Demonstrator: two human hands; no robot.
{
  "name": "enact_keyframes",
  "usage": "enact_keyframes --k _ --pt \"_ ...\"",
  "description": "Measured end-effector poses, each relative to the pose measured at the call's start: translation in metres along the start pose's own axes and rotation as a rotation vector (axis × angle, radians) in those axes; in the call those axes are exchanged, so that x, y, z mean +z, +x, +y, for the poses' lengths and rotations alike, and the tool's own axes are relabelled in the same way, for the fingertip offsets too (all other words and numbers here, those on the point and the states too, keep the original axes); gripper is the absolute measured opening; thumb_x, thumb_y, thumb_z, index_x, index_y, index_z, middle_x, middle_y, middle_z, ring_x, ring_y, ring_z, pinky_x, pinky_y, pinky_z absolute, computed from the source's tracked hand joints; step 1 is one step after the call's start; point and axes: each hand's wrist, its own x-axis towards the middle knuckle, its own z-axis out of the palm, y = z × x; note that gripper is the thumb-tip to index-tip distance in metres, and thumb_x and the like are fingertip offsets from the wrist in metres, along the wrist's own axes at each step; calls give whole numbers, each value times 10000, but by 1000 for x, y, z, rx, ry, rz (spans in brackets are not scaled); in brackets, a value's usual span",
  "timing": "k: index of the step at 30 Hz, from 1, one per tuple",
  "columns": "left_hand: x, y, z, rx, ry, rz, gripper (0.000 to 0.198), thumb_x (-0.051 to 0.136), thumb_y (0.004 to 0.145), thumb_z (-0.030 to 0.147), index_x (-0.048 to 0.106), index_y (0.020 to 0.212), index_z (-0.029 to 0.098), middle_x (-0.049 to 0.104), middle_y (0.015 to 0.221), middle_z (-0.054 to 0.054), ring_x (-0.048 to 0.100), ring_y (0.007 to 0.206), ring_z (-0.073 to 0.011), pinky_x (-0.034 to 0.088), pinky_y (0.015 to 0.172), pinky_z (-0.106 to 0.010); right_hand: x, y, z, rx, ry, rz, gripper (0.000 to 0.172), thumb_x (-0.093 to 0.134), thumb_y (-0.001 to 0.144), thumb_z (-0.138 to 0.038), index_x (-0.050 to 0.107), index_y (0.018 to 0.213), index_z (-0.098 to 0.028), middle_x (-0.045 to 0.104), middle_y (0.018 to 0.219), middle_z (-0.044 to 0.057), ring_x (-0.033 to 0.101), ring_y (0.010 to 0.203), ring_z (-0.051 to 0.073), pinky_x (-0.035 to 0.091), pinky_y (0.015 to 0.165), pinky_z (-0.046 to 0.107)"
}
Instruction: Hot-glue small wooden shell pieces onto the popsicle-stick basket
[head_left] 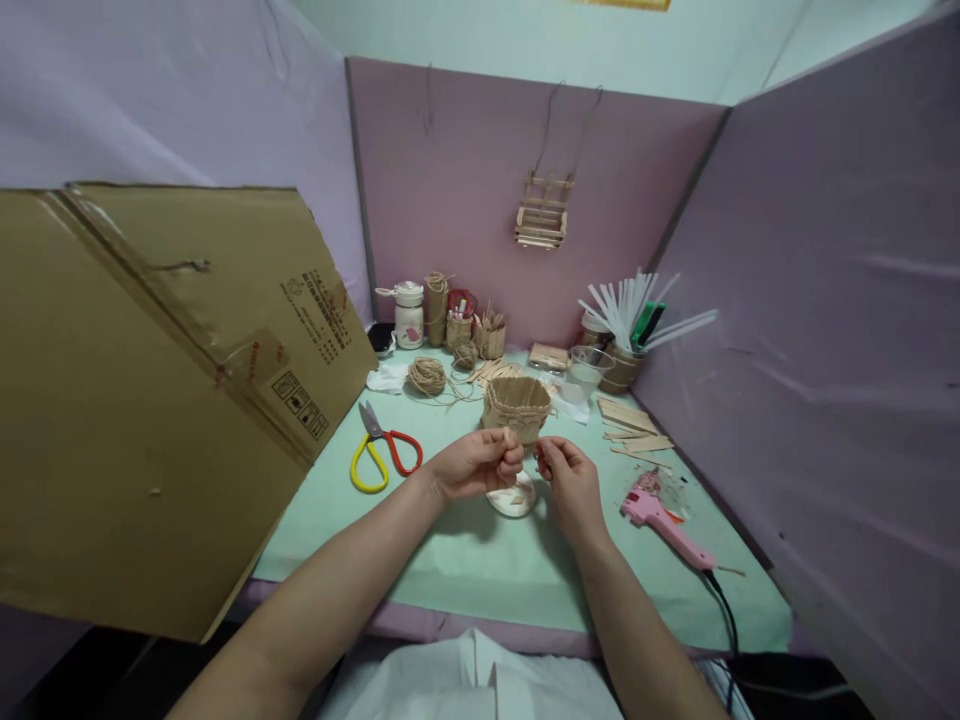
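My left hand is closed in a pinch, just in front of a small woven-looking tan basket. Whatever lies between its fingertips is too small to name. Close by on the right, my right hand also has thumb and fingers pressed together, on something I cannot make out. A gap separates the two hands. Beneath them sits a small round white dish with little pale pieces on it. The basket stands upright on the green tabletop, its lower front partly hidden by my hands.
Scissors with red and yellow handles lie at left, a pink glue gun with its cord at right. Twine balls, wooden sticks, a plastic cup and glue sticks are farther back. A cardboard sheet stands left.
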Motion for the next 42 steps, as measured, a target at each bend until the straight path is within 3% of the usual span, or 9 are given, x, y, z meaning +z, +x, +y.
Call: enact_keyframes --k 3,10,15,19,23,27,33,38,42 --pt "3 -5 2 20 -24 -104 314 767 676 192 460 624 151 396 577 35 376 481 -55 278 449 -176 1 0 1 -23 -31 6 278 672 722 -448 619 691 -177 553 620 -29 399 545 100 320 537 249" --pt "7 -9 1 -1 3 -73 367 741 669 163 390 562 159 354 525 35 331 440 -60 242 432 -195 0 -2 -2 -28 -52 -38 282 665 734 -462 650 751 -181 603 666 -2 494 614 134 391 588 257" --pt "0 -3 -3 40 31 5 391 810 639 271 436 620 156 388 573 41 365 484 -56 335 497 -207 1 -14 -14 -67 -17 -445 382 626 778 -463 662 1072 -222 676 1031 58 589 999 218 457 828 308" --pt "-5 1 -4 106 46 94 419 839 603 344 476 686 154 474 686 23 424 561 -57 409 583 -219 1 -25 -17 -17 -108 -609 392 617 801 -396 619 1158 -235 672 937 31 604 837 180 464 746 288" --pt "-7 -5 10 180 -3 148 383 846 601 288 507 707 148 516 747 4 494 637 -61 423 590 -175 -7 -27 -26 11 -335 -528 273 529 845 -391 702 925 -195 589 651 -5 519 620 142 410 607 260" --pt "-16 -17 43 469 -181 246 151 685 792 184 539 758 164 530 775 1 515 650 -51 436 591 -150 -37 -14 -42 -55 -495 -410 303 534 811 -427 721 859 -194 526 563 -13 478 552 141 375 554 267" --pt "-42 -25 79 839 -417 457 161 476 919 134 562 785 163 536 749 9 516 632 -39 418 561 -136 -102 24 -37 -129 -656 45 388 489 805 -491 691 950 -193 517 600 0 419 470 135 326 439 268" --pt "-51 -16 68 668 -207 671 69 621 827 132 588 772 157 572 732 14 501 591 -34 372 517 -132 -119 39 -16 -128 -1203 -56 455 568 733 -453 660 1088 -184 662 988 137 622 817 278 481 668 398" --pt "-48 -9 50 397 160 742 137 740 713 189 625 775 147 623 756 -10 535 629 -54 378 544 -154 -109 42 -18 -256 -1549 -55 504 572 766 -411 607 1203 -164 529 1338 195 500 1193 382 420 896 504"
